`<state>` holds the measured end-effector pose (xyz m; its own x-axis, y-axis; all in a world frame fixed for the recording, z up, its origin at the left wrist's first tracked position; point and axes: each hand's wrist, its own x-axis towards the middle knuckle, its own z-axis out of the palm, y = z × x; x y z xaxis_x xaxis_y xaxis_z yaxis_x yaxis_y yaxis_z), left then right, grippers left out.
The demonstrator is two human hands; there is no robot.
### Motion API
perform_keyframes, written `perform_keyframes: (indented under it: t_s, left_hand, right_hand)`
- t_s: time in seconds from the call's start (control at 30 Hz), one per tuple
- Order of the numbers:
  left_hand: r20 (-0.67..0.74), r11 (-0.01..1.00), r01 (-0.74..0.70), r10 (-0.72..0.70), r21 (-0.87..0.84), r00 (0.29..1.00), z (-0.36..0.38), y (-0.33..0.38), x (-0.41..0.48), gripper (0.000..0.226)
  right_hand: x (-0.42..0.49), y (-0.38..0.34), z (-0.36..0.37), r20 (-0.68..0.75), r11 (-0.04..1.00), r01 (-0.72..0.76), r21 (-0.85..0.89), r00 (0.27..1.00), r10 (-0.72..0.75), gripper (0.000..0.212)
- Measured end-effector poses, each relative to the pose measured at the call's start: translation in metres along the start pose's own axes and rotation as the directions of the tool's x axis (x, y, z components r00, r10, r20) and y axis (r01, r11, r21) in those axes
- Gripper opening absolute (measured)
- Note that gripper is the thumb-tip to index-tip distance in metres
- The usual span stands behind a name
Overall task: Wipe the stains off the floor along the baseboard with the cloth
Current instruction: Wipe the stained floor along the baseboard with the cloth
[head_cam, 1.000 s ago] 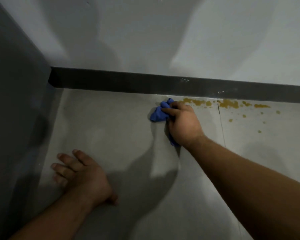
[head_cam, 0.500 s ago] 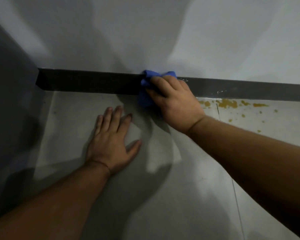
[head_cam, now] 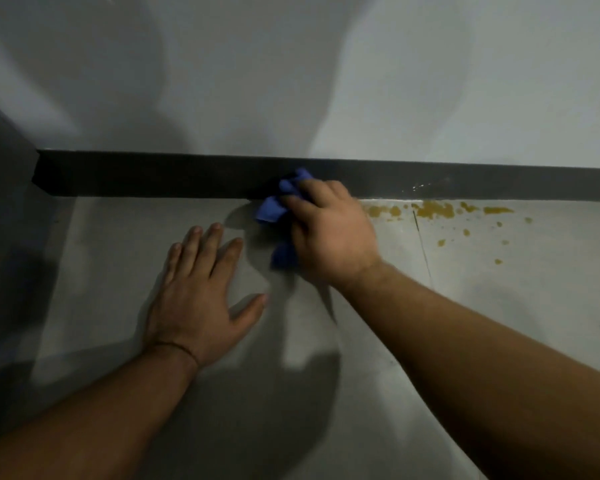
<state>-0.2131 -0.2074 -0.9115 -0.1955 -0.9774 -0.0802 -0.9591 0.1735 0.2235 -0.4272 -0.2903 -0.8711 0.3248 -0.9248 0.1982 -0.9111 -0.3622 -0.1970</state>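
My right hand (head_cam: 329, 230) grips a crumpled blue cloth (head_cam: 271, 209) and presses it where the grey floor (head_cam: 361, 341) meets the black baseboard (head_cam: 153, 174). Part of the cloth is hidden under my palm. Yellow-brown stains (head_cam: 433, 210) lie on the floor along the baseboard, just right of my right hand, with small splashes (head_cam: 466, 232) further out. My left hand (head_cam: 201, 292) rests flat on the floor, fingers spread, a little left of the cloth and holding nothing.
A pale wall (head_cam: 291, 81) rises above the baseboard. A dark vertical surface (head_cam: 4, 202) closes off the left side, forming a corner. A thin tile joint (head_cam: 423, 244) runs across the floor through the stained patch.
My right hand with the cloth has come down from the baseboard top to the floor edge and shifted slightly right. My left hand stays flat on the floor beside it.
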Motion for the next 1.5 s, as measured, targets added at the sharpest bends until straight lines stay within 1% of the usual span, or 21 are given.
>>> perform_keyframes:
  t_s: [0.07, 0.1, 0.2, 0.3, 0.37, 0.43, 0.47, 0.5, 0.6, 0.63, 0.7, 0.77, 0.87, 0.9, 0.97, 1.03, 1.13, 1.23, 1.3, 1.43, 1.5]
  left_hand:
    - [0.001, 1.000, -0.001, 0.001, 0.017, 1.000, 0.001, 0.000, 0.000, 0.094]
    - [0.003, 1.000, 0.003, -0.004, 0.025, 1.000, 0.001, 0.000, 0.000, 0.094]
    - [0.011, 0.999, 0.010, -0.010, 0.034, 1.000, 0.003, -0.001, 0.002, 0.096]
    - [0.014, 1.000, 0.003, -0.004, 0.028, 1.000, 0.003, -0.002, 0.002, 0.096]
    - [0.003, 1.000, 0.000, -0.001, 0.025, 1.000, 0.004, -0.003, 0.002, 0.095]
    - [-0.014, 1.000, -0.004, 0.005, 0.018, 1.000, 0.005, -0.003, 0.001, 0.094]
    - [-0.023, 1.000, -0.008, 0.008, 0.012, 1.000, 0.005, -0.003, 0.001, 0.094]
    - [-0.027, 1.000, -0.011, 0.012, 0.010, 1.000, 0.005, -0.003, 0.001, 0.093]
    - [-0.019, 1.000, -0.008, 0.008, 0.011, 1.000, 0.004, -0.003, 0.001, 0.091]
    - [-0.015, 1.000, -0.005, 0.005, 0.015, 1.000, 0.004, -0.002, 0.002, 0.090]
    - [-0.007, 1.000, -0.001, 0.001, 0.025, 1.000, 0.004, -0.002, 0.001, 0.088]
    - [-0.019, 1.000, -0.002, 0.002, 0.021, 1.000, 0.003, -0.001, 0.001, 0.085]
    - [-0.022, 1.000, -0.004, 0.005, 0.021, 1.000, 0.003, -0.002, 0.001, 0.084]
    - [-0.021, 1.000, -0.003, 0.004, 0.019, 1.000, 0.002, -0.002, 0.001, 0.084]
    - [-0.029, 1.000, -0.011, 0.011, 0.005, 1.000, 0.002, -0.002, 0.000, 0.084]
    - [-0.042, 1.000, -0.021, 0.021, -0.004, 0.999, 0.002, -0.002, 0.000, 0.083]
    - [-0.040, 1.000, -0.025, 0.025, -0.007, 0.999, 0.001, -0.003, 0.000, 0.083]
    - [-0.035, 0.999, -0.030, 0.030, -0.011, 0.999, 0.002, -0.003, 0.001, 0.083]
    - [-0.028, 1.000, -0.025, 0.025, -0.004, 0.999, 0.003, -0.004, 0.002, 0.083]
    - [0.001, 1.000, -0.019, 0.019, -0.008, 1.000, -0.001, -0.001, 0.002, 0.085]
    - [0.008, 1.000, -0.016, 0.016, -0.023, 1.000, -0.005, 0.001, 0.000, 0.085]
  right_hand:
    - [-0.002, -0.004, 0.007, 0.170, 0.994, -0.059, -0.092, 0.983, 0.074, 0.046]
    - [-0.006, -0.001, 0.010, 0.200, 0.990, -0.097, -0.101, 0.973, 0.116, 0.047]
    - [-0.021, 0.013, 0.014, 0.180, 0.973, -0.205, -0.106, 0.958, 0.222, 0.049]
    - [-0.026, 0.029, 0.007, 0.195, 0.936, -0.271, -0.226, 0.928, 0.316, 0.051]
    - [-0.027, 0.039, -0.002, 0.215, 0.887, -0.347, -0.305, 0.883, 0.418, 0.054]
    - [-0.031, 0.045, -0.011, 0.208, 0.812, -0.457, -0.364, 0.810, 0.549, 0.053]
    - [-0.035, 0.044, -0.014, 0.207, 0.787, -0.488, -0.378, 0.784, 0.586, 0.052]
    - [-0.040, 0.041, -0.014, 0.221, 0.786, -0.490, -0.377, 0.776, 0.590, 0.054]
    - [-0.049, 0.030, -0.005, 0.292, 0.869, -0.412, -0.273, 0.825, 0.483, 0.069]
    - [-0.046, 0.030, -0.002, 0.306, 0.889, -0.398, -0.228, 0.837, 0.453, 0.070]
    - [-0.038, 0.030, 0.007, 0.322, 0.905, -0.388, -0.174, 0.846, 0.425, 0.066]
    - [-0.036, 0.026, 0.012, 0.334, 0.918, -0.360, -0.164, 0.856, 0.396, 0.061]
    - [-0.061, 0.009, 0.013, 0.345, 0.968, -0.226, -0.106, 0.905, 0.249, 0.061]
    - [-0.072, 0.006, 0.011, 0.350, 0.975, -0.198, -0.102, 0.910, 0.222, 0.062]
    - [-0.092, 0.012, 0.006, 0.361, 0.968, -0.216, -0.130, 0.899, 0.249, 0.063]
    - [-0.098, 0.028, 0.001, 0.346, 0.944, -0.276, -0.180, 0.881, 0.323, 0.065]
    - [-0.078, 0.046, 0.002, 0.310, 0.901, -0.352, -0.254, 0.853, 0.420, 0.071]
    - [-0.047, 0.045, 0.009, 0.305, 0.880, -0.406, -0.248, 0.829, 0.469, 0.073]
    - [-0.043, 0.037, 0.012, 0.344, 0.896, -0.399, -0.194, 0.828, 0.443, 0.071]
    - [-0.084, 0.030, 0.001, 0.403, 0.959, -0.255, -0.123, 0.870, 0.283, 0.069]
    - [-0.108, 0.040, -0.010, 0.412, 0.958, -0.242, -0.152, 0.866, 0.284, 0.069]
